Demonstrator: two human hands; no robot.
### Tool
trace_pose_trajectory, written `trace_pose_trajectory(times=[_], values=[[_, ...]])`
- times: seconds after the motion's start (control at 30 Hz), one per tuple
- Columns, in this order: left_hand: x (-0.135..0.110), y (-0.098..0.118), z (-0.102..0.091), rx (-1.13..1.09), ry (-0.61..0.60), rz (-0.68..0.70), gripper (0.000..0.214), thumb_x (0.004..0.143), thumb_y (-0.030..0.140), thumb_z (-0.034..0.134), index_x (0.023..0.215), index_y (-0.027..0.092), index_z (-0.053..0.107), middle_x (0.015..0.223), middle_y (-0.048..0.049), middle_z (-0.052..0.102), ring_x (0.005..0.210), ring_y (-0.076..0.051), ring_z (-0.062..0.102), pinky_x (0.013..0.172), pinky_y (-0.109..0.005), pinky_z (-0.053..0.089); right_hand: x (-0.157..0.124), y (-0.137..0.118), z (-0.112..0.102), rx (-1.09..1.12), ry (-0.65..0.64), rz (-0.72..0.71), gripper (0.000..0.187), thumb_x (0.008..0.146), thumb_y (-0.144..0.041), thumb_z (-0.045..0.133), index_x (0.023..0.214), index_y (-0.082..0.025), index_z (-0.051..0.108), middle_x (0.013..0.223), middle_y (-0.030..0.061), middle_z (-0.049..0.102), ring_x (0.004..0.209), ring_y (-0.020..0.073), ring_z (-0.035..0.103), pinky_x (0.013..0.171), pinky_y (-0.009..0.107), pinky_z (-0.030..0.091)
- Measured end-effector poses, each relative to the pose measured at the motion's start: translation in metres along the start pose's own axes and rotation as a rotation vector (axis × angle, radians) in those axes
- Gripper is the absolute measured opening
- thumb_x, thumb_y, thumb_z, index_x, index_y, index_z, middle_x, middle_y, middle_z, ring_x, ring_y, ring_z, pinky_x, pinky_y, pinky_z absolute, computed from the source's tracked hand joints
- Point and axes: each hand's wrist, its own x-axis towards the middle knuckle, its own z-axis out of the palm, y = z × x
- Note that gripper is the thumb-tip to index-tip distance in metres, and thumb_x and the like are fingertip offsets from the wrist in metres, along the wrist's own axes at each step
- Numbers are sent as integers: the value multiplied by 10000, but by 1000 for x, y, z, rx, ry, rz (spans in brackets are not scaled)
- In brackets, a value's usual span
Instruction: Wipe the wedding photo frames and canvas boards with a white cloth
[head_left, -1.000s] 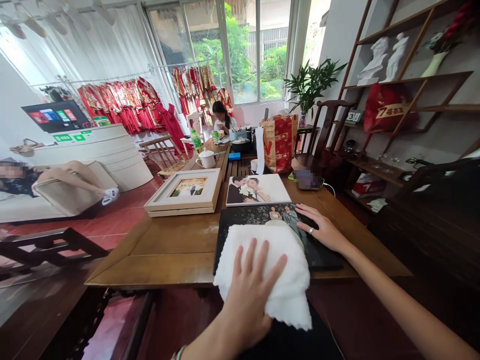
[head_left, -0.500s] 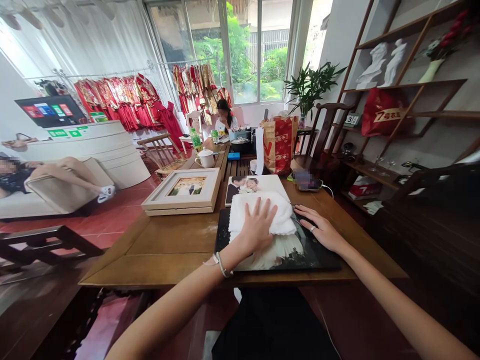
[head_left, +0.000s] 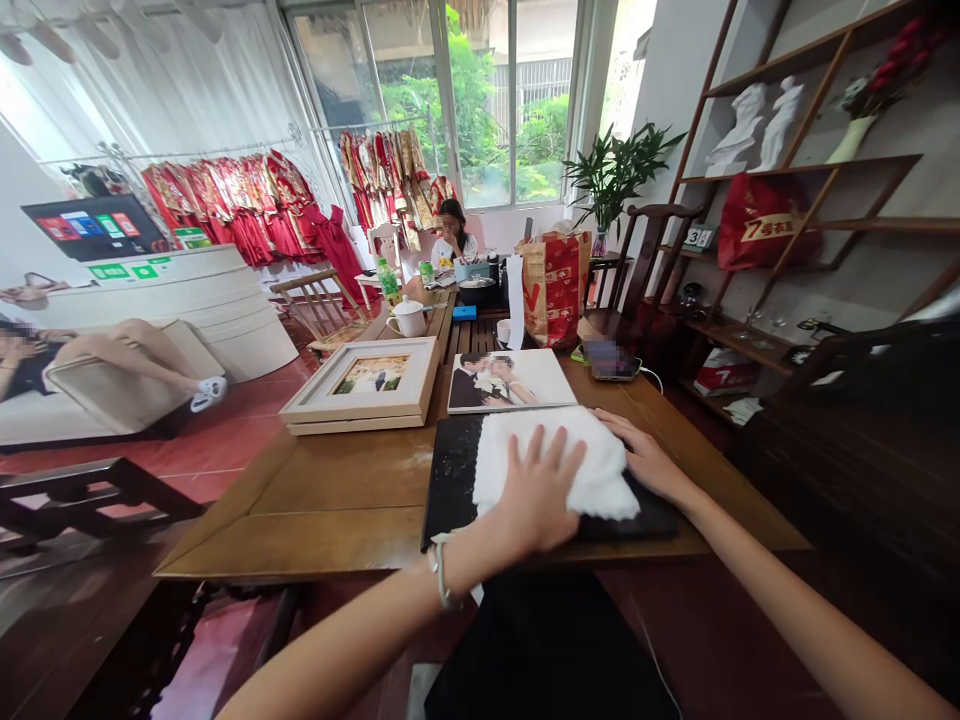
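L hand (head_left: 538,495) flat on white cloth (head_left: 604,470), fingers spread, not clamped. Cloth's atop dk photo panel (head_left: 451,475), over its mid. R hand (head_left: 651,460) at panel's R side; can't tell if gripping. Couple photo (head_left: 514,382) just behind panel; framed pic (head_left: 367,385) behind & L of panel.

Upper shelf bag (head_left: 765,222): "7号衣" | block (head_left: 697,237): "3" | lower shelf bag (head_left: 724,372): "7" | paper bag (head_left: 556,292): "W"

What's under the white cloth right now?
A dark flat panel: its left part and a strip along the near edge show beyond the white cloth. The left hand lies spread on top; whatever the panel bears beneath cannot be seen.
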Motion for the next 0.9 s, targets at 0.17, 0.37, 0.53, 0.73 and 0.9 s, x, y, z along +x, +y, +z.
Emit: trace_pose_trajectory(times=[0.17, 0.37, 0.53, 0.73, 0.9], values=[[62, -26, -3, 32, 46, -74, 671, 811, 379, 482, 1404, 185, 236, 1451, -107, 261, 1303, -347, 194, 1014, -589, 172, 2, 1, 1, 26, 15, 52, 363, 785, -270, 442, 1087, -270, 643, 1287, 25, 551, 1249, 238, 430, 1060, 453, 300], [34, 15, -4, 45, 47, -140, 718, 800, 405, 508, 1402, 118, 243, 1454, -175, 222, 1305, -421, 138, 993, -649, 149, 2, 2, -2, 80, 7, 27, 360, 778, -332, 454, 1065, -260, 660, 1261, 38, 573, 1235, 264, 443, 1046, 468, 319], [-29, 75, -5, -16, 19, -4, 867, 745, 477, 553, 1422, 87, 177, 1472, -211, 113, 1311, -463, -2, 992, -700, 85, 5, 4, -5, 70, -42, -5, 381, 813, -441, 453, 1095, -271, 644, 1287, 47, 549, 1262, 251, 413, 1079, 463, 277], [-56, 76, -2, -85, 12, 93, 844, 760, 451, 528, 1433, 122, 140, 1485, -186, 72, 1325, -420, -53, 1008, -681, 70, 4, 6, 0, 10, -2, 14, 350, 849, -373, 430, 1122, -275, 625, 1296, 42, 539, 1266, 232, 411, 1080, 476, 274], [-45, 26, -4, -10, -5, -104, 853, 725, 391, 562, 1434, 169, 144, 1491, -147, 106, 1334, -401, -11, 1020, -646, 62, 2, 0, 2, -37, 19, 19, 338, 855, -291, 418, 1125, -284, 621, 1295, 29, 540, 1262, 215, 417, 1086, 482, 265]])
